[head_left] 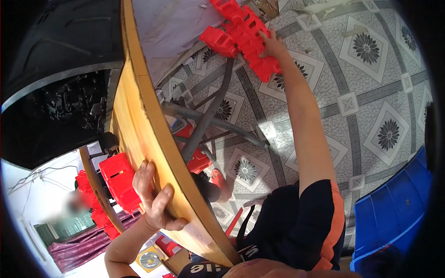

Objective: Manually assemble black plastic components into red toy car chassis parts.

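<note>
Out went the right hand [272, 46], arm at full stretch over the patterned floor [333, 85]; its fingers and thumb were spread on the edge of the red parts [249, 42], though whether they gripped, one could not tell; those parts sat in a linked row beside the white sheet [171, 28], well beyond the worktop [139, 111]! The left hand [155, 197] lay open on the wood, fingers apart, propped near the edge; just beside it sat a red piece [120, 176]. And what a crowd around them; grey legs [208, 111] crossed between the worktop and the red row, cluttering the space underneath; a black bin [74, 46] took the far left, dark pieces [69, 109] heaped within; a blue bin [389, 208] filled the lower right; more red pieces [85, 183] lined a second worktop [90, 171], a purple curtain [83, 250] behind! As for writing, white letters crossed the dark shirt [199, 268], broken up by its folds; the sleeve [315, 217] carried an orange stripe.
</note>
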{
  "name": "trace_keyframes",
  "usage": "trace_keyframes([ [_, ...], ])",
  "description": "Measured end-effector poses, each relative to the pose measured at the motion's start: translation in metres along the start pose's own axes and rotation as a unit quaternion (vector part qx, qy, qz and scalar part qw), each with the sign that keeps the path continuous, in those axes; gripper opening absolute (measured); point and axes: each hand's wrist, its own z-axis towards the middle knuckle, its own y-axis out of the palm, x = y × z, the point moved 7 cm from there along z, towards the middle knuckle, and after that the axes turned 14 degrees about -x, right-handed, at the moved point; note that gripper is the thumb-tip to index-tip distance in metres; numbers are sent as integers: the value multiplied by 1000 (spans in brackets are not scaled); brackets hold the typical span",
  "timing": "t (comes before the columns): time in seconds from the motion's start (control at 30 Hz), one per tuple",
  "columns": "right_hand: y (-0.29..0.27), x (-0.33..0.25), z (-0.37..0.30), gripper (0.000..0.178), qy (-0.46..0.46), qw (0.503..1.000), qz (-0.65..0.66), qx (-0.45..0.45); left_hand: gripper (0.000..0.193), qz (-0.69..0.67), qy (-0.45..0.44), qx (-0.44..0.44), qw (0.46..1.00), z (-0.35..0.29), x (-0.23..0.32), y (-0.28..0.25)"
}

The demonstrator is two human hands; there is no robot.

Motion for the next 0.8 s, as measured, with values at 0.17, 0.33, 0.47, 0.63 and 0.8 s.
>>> trace_keyframes([
  [0.17,7,11,7,112,-30,998,28,-46,72,-6,-3,7,1000,-2,-2,1],
  [0.33,62,11,-68,105,19,996,76,-40,72,-16,4,9,1000,-1,-5,2],
  [0.47,104,36,-169,100,30,996,89,6,76,-9,30,-38,999,4,-1,-1],
  [0.63,110,48,-291,92,40,989,105,93,70,29,4,-8,1000,8,3,-10],
  [0.8,46,52,-392,85,76,977,100,169,65,52,8,9,999,11,16,-15],
])
